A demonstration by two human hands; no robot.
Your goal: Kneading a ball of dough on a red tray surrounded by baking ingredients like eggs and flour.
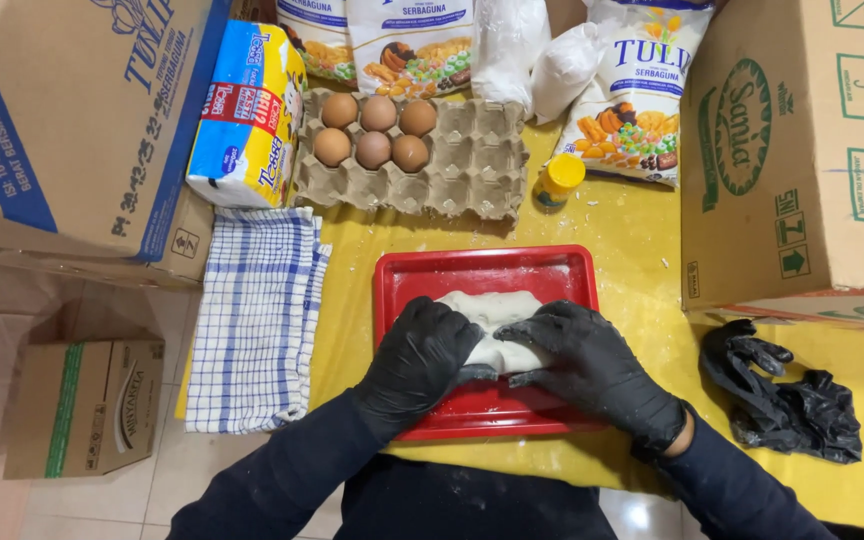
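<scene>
Glossy yellow tabletop (632,240) mid-frame above pale floor tiles; gloved left hand (422,360) and right hand (592,365) cup soft white dough (492,310), fingers curled, in a red tray (482,265).

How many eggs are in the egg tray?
6. The eggs sit in two rows of three in the left corner of the grey egg tray: back row; front row. The other cups look empty.

Six eggs (374,131); three flour bags (642,90); three cardboard boxes (72,120).
</scene>
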